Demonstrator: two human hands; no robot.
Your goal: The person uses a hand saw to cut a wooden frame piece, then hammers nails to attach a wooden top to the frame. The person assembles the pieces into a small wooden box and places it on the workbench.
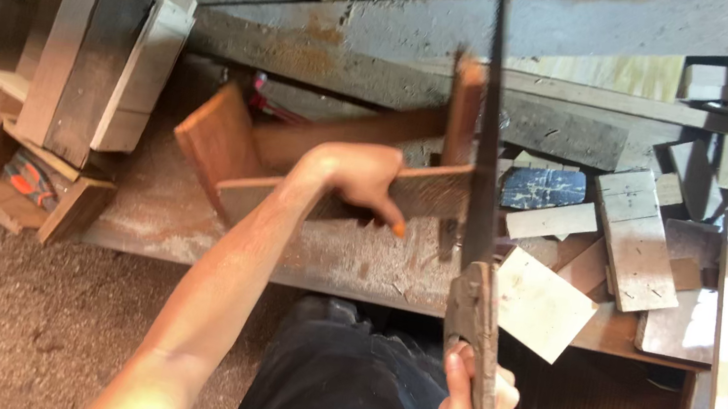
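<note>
Head view, looking straight down: nearest the camera, the right hand (pixel 471 399) is wrapped shut around the worn wooden handle of a handsaw (pixel 482 203), below the near edge of the workbench (pixel 188 226). The blade runs away from the body as a long, thin, dark strip, crossing the bench top and meeting the wood just past the near edge. A blade this thin will likely flex sideways and bind if pushed off line, so the handle looks like the only sound place to hold it.

Further in, the left hand (pixel 358 180) lies palm down with fingers curled over a reddish board (pixel 404 196), pressing it onto the bench just left of the blade. The board looks stiff, dry and fairly light, with a dusty face that could slip; holding it close beside the cut, as here, seems the firmest place, with fingertips kept clear of the teeth.

Right of the blade, pale offcuts (pixel 541 303) lie loose near the bench's near right edge, one hanging over it. At the far left corner a stack of grey planks (pixel 99 49) rests over a small wooden box (pixel 12 181). A heavy weathered beam (pixel 544 29) crosses the far edge
</note>
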